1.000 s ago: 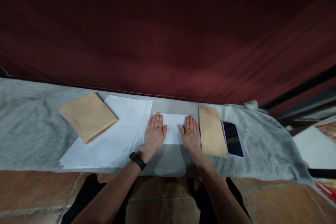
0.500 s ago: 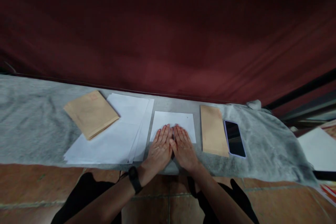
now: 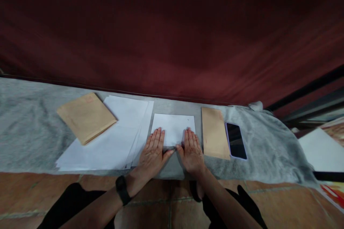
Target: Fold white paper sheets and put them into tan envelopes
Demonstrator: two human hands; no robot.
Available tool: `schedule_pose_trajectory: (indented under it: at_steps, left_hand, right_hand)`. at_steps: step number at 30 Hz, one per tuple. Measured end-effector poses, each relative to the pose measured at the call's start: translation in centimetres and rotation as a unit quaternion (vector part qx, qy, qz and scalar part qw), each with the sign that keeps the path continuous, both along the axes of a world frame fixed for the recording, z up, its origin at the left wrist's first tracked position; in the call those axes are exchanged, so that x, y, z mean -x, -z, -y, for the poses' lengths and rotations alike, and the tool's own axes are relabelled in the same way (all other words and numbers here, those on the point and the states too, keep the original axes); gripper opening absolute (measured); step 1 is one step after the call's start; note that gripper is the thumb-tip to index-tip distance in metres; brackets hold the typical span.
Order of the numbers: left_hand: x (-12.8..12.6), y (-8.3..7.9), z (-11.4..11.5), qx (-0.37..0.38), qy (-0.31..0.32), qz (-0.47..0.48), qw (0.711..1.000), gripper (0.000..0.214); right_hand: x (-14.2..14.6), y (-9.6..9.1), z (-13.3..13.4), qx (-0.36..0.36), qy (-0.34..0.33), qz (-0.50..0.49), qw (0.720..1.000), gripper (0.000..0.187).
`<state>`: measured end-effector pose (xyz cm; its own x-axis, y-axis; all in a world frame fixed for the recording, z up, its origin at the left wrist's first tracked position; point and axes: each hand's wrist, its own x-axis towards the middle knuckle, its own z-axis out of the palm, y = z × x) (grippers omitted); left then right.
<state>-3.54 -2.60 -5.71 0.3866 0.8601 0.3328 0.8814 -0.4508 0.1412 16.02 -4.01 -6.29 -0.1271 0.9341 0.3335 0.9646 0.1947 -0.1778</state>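
A folded white sheet [image 3: 174, 127] lies on the grey cloth [image 3: 29, 128] in front of me. My left hand [image 3: 152, 152] rests flat on its near left corner, fingers stretched out. My right hand [image 3: 191, 150] lies flat on its near right corner, fingers together and straight. The two thumbs point toward each other along the sheet's near edge. A black watch [image 3: 122, 189] is on my left wrist.
A stack of white paper [image 3: 113, 139] lies to the left, with a brown envelope stack [image 3: 86, 116] on its far corner. Right of the sheet lie a narrow brown envelope [image 3: 214, 133] and a dark phone [image 3: 235, 140]. A dark red curtain [image 3: 172, 35] hangs behind.
My hands slid from the sheet's sides to its middle, side by side, then moved apart again to the near corners.
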Motion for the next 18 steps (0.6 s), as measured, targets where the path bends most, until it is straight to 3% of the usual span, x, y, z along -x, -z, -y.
schedule_pose_trajectory:
  at_steps: [10,15,18]
  left_hand:
    - [1.1,-0.4,0.3,-0.012,-0.010,-0.006,1.000,0.078]
    - [-0.4,-2.1,-1.2,-0.003,0.028,-0.007,1.000,0.065]
    - [-1.6,-2.3,-2.5,0.016,0.037,-0.004,0.999,0.060]
  right_hand:
    - [-0.5,0.1,0.2,-0.013,0.010,-0.015,1.000,0.071]
    - [-0.4,-1.4,-1.4,0.013,0.004,-0.037,0.999,0.058]
    - [0.1,-2.2,-3.0,0.032,-0.024,-0.078,0.996,0.055]
